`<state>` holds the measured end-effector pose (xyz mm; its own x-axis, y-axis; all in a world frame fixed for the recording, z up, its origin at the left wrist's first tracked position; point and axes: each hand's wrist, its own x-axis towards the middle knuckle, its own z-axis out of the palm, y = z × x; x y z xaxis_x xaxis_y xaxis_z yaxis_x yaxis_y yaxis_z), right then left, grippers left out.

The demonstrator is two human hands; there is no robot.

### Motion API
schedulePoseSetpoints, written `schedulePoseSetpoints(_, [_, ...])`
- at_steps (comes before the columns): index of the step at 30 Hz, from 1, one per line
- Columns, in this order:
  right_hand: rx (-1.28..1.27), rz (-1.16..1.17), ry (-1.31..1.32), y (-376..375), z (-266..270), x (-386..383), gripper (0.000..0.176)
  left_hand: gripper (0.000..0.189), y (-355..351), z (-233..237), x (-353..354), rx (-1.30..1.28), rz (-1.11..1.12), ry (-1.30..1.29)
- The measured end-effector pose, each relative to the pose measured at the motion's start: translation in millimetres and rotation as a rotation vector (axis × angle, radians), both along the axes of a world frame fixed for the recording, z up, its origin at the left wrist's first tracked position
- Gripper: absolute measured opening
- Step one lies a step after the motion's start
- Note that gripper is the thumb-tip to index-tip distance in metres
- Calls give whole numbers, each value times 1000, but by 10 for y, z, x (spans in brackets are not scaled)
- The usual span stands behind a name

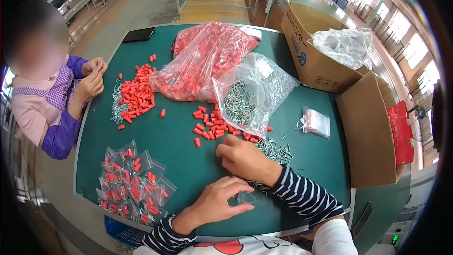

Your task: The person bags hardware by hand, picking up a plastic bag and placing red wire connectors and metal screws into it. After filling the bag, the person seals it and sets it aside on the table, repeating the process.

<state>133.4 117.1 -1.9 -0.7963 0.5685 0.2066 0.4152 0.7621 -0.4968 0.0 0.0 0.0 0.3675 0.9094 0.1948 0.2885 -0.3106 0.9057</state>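
Observation:
My left hand (218, 201) holds a small clear plastic bag (246, 198), its mouth between the thumb and fingers, low over the front of the table. My right hand (249, 158) is closed beside the loose red plastic caps (207, 125); its fingertips are bent under, and what they hold is hidden. Silver screws (278, 151) lie in a heap next to and partly under my right wrist. Farther back, an opened clear bag of screws (240, 101) leans against a large bag of red caps (207, 61).
Filled small bags (132, 184) are piled at the front left. A co-worker (52, 94) sits at the left by another heap of red caps (138, 92) and screws (118, 104). Cardboard boxes (325, 73) line the right side, near a small stack of clear bags (316, 123). A dark phone-like object (139, 35) lies back left.

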Motion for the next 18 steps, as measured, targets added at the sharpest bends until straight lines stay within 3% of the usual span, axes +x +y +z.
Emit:
schedulePoseSetpoints(2, [-82, 5, 221, 84, 30, 88, 14, 40, 43, -16, -46, 8, 78, -1])
schedulePoseSetpoints(5, [-399, -20, 214, -2, 520, 315, 14, 41, 21, 25, -44, -10, 255, -27])
schedulePoseSetpoints(13, [-375, 176, 138, -293, 752, 486, 12, 46, 52, -21, -21, 39, 416, 16])
schedulePoseSetpoints(18, [-229, 211, -124, -349, 727, 472, 12, 45, 55, -74, 19, 148, 383, 86])
